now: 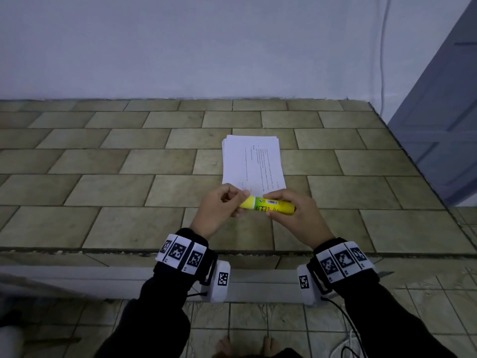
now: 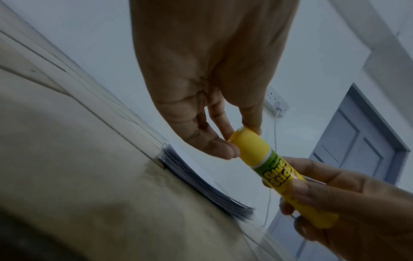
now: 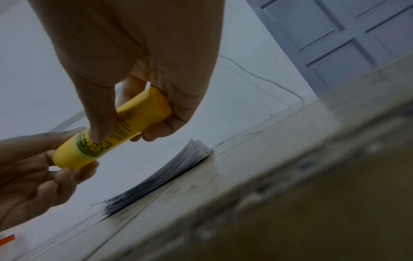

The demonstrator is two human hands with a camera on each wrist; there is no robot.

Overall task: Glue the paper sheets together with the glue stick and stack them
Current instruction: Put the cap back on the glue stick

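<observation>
both hands raised above tiled ledge [image 1: 124, 210], near its front edge. right hand [image 1: 296, 215] grips glue stick [image 1: 268, 205] body, fingers and thumb curled round it. left hand [image 1: 219, 208] pinches capped end with thumb and fingertips. stick horizontal, cap on. beyond hands: paper stack [image 1: 253, 161] flat on ledge, printed side up. wall [image 1: 206, 47] behind.

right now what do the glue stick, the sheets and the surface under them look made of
Glue stick: smooth, slightly glossy yellow plastic with a printed green label. Paper sheets: thin matte white paper, printed, edges fanned in a stack. Counter: probably glazed ceramic or stone tile, going by the grout lines.
</observation>
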